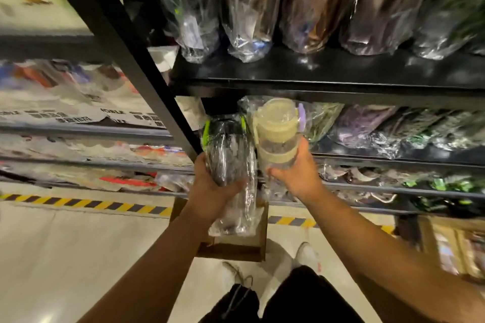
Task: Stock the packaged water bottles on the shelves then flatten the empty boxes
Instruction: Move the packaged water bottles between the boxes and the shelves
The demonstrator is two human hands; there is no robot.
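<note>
My left hand grips a dark bottle with green trim, wrapped in clear plastic, held upright in front of the black shelf unit. My right hand holds a beige-lidded clear bottle in plastic wrap, its top level with the second shelf's opening. Both bottles sit side by side, almost touching. A brown cardboard box stands on the floor below my hands, mostly hidden behind the left bottle's wrapping.
The upper black shelf carries several wrapped bottles. Lower shelves hold more wrapped bottles. A slanted black upright runs at left. Yellow-black tape marks the floor. My shoes are near the box. More boxes sit at right.
</note>
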